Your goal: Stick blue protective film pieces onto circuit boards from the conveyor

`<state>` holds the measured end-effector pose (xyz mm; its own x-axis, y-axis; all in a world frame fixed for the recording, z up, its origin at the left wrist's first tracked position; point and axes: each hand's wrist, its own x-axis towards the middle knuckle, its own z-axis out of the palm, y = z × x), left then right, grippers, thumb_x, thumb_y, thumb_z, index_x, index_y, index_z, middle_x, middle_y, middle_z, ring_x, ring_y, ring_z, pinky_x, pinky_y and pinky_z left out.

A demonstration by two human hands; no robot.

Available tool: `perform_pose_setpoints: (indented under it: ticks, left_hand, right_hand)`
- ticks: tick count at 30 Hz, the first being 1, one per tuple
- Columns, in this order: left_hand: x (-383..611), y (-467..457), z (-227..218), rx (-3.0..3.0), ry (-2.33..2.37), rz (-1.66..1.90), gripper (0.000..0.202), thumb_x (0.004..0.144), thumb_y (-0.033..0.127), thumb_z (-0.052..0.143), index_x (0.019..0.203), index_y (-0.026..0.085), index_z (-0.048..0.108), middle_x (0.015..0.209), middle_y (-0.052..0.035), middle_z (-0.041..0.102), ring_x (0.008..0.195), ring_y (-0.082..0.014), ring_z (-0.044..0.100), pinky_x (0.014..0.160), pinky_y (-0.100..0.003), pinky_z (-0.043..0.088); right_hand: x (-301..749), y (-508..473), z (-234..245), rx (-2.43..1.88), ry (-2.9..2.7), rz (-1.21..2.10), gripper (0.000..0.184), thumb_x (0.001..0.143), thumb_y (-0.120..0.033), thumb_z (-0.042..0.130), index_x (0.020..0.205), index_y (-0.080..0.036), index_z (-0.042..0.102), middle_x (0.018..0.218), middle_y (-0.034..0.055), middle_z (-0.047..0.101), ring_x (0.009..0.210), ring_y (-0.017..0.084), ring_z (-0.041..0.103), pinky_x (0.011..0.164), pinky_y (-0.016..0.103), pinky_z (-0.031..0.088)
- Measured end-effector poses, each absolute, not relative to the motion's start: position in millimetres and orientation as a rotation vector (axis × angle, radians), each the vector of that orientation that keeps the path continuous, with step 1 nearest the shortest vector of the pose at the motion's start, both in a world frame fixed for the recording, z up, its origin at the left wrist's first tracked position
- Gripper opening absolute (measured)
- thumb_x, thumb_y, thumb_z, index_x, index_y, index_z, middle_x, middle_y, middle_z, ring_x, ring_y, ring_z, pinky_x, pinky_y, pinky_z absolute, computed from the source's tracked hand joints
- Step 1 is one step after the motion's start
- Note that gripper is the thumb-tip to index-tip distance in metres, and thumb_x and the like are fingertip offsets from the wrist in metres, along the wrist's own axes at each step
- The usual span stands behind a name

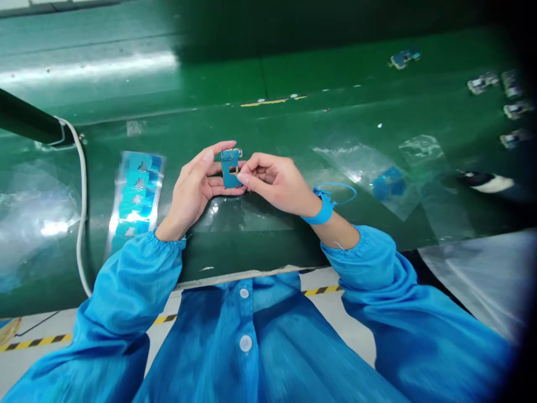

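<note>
Above the green bench, my left hand (pixel 195 182) holds a small blue circuit board (pixel 229 168) by its edges, thumb and fingers around it. The board faces up toward me and has a notch on its right side. My right hand (pixel 272 179) pinches at that notch with thumb and forefinger; whatever lies between the fingertips is too small to make out. A blue wrist strap (pixel 321 211) circles my right wrist. Left of my hands lies a clear sheet of shiny blue film stickers (pixel 138 193).
A white cable (pixel 81 196) runs down the bench at left beside a dark post (pixel 31 120). Clear plastic bags (pixel 339 159) and a blue piece (pixel 389 183) lie at right. Several circuit boards (pixel 482 83) sit at far right, another board (pixel 403 59) farther back.
</note>
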<state>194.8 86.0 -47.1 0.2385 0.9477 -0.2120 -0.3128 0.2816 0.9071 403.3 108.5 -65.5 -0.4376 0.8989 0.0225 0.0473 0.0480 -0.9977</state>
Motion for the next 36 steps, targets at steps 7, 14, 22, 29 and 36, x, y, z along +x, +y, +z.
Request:
perform_pose_setpoints:
  ticks: [7, 14, 22, 29, 36]
  left_hand:
    - [195.9, 85.8, -46.4, 0.876, 0.972, 1.012, 0.051, 0.109, 0.058, 0.059, 0.144, 0.023, 0.070, 0.125, -0.0116, 0.084, 0.114, -0.0316, 0.084, 0.088, -0.040, 0.074]
    - [195.9, 84.2, -42.0, 0.855, 0.974, 0.990, 0.048, 0.110, 0.057, 0.058, 0.145, 0.025, 0.069, 0.128, -0.0095, 0.084, 0.120, -0.0327, 0.083, 0.090, -0.041, 0.073]
    - [196.4, 83.0, -38.9, 0.842, 0.933, 0.994, 0.041, 0.114, 0.050, 0.055, 0.142, 0.024, 0.070, 0.128, -0.0064, 0.084, 0.114, -0.0313, 0.084, 0.092, -0.044, 0.073]
    - [197.6, 82.9, -42.0, 0.847, 0.941, 1.017, 0.042, 0.112, 0.054, 0.058, 0.140, 0.025, 0.072, 0.130, -0.0080, 0.084, 0.116, -0.0328, 0.084, 0.090, -0.044, 0.074]
    - [197.7, 82.3, -40.8, 0.855, 0.943, 1.015, 0.045, 0.113, 0.054, 0.057, 0.142, 0.023, 0.071, 0.128, -0.0099, 0.084, 0.117, -0.0336, 0.084, 0.092, -0.044, 0.075]
  right_hand:
    - [403.5, 107.1, -67.9, -0.955, -1.608, 1.432, 0.035, 0.097, -0.050, 0.086, 0.091, -0.020, 0.068, 0.088, 0.0017, 0.070, 0.086, 0.015, 0.070, 0.075, 0.026, 0.064]
    - [402.8, 106.6, -69.9, -0.950, -1.599, 1.394, 0.031, 0.097, -0.044, 0.088, 0.091, -0.019, 0.069, 0.087, 0.0008, 0.068, 0.088, 0.014, 0.071, 0.078, 0.025, 0.065]
    - [401.2, 106.5, -69.8, -0.962, -1.544, 1.423, 0.036, 0.094, -0.044, 0.092, 0.088, -0.018, 0.068, 0.082, -0.0024, 0.066, 0.074, 0.009, 0.068, 0.073, 0.022, 0.066]
    - [400.9, 106.8, -70.3, -0.961, -1.541, 1.411, 0.037, 0.093, -0.047, 0.092, 0.087, -0.018, 0.069, 0.079, -0.0036, 0.068, 0.071, 0.008, 0.069, 0.069, 0.020, 0.064]
    - [401.1, 107.1, -73.2, -0.948, -1.555, 1.370, 0.040, 0.094, -0.052, 0.090, 0.087, -0.017, 0.070, 0.080, -0.0034, 0.068, 0.075, 0.009, 0.071, 0.071, 0.020, 0.064]
